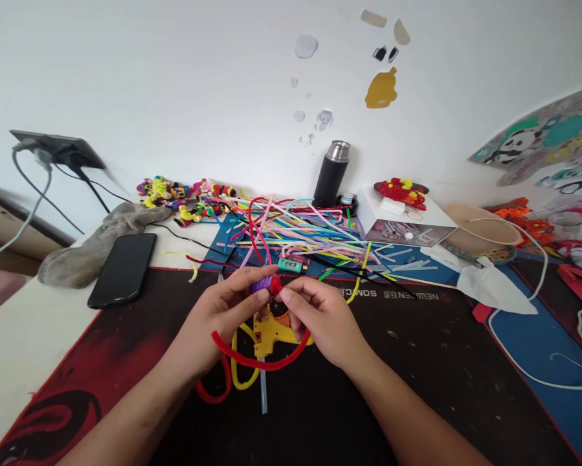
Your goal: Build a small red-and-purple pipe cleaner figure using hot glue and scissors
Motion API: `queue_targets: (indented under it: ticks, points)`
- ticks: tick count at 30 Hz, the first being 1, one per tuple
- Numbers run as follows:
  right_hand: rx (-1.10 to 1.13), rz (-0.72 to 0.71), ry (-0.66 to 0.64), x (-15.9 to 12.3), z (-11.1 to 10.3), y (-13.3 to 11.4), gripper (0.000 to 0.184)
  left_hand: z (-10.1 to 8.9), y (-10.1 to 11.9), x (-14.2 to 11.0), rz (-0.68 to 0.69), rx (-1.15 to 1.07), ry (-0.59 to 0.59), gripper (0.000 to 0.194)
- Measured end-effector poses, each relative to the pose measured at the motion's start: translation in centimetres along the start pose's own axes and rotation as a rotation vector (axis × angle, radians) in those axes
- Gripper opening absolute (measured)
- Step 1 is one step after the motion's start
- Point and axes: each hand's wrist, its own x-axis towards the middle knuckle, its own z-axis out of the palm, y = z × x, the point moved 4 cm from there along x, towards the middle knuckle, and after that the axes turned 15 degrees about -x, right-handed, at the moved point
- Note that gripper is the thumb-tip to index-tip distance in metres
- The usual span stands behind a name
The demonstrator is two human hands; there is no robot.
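Between my hands is a small coiled pipe-cleaner piece (262,285), purple along its body and red at its right end. My left hand (227,304) pinches the purple part between thumb and fingers. With thumb and forefinger, my right hand (317,314) grips a red pipe cleaner (266,365) at the red end. Its loose length curves down and left below my hands. Underneath lies a yellow glue gun (274,335), partly hidden, with a clear glue stick (264,395) sticking out toward me. Yellow (242,387) and red pipe-cleaner loops lie beside it.
Many coloured pipe cleaners (295,226) are heaped behind my hands, with a black thermos (331,175) beyond. A phone (123,270) and a grey furry object (96,243) lie left. To the right are a white box (412,220), a bowl (480,226) and a white cable (524,372).
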Motion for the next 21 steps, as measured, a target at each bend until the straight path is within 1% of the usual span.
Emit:
queue_targets:
  ticks: [3, 6, 10, 14, 17, 21]
  points:
    - [0.002, -0.002, 0.008, 0.1, -0.1, 0.1, 0.033, -0.1, -0.5, -0.1, -0.084, -0.087, -0.026, 0.044]
    - [0.029, 0.009, 0.023, 0.2, -0.2, 0.3, 0.036, -0.1, -0.7, -0.1, -0.134, -0.092, -0.030, 0.051]
    - [0.064, 0.009, 0.031, 0.2, -0.3, 0.4, 0.038, 0.1, -0.3, -0.1, -0.134, -0.049, -0.013, 0.056]
    - [0.083, 0.002, 0.028, 0.2, -0.3, 0.4, 0.037, 0.8, 0.1, -0.2, -0.131, -0.090, -0.045, 0.063]
    - [0.090, -0.006, 0.033, 0.1, -0.3, 0.1, 0.036, 0.9, 0.2, -0.1, -0.114, -0.101, -0.036, 0.060]
    - [0.087, -0.013, 0.057, 0.0, -0.5, -0.1, 0.035, 0.3, 0.2, 0.0, -0.084, -0.106, 0.060, 0.051]
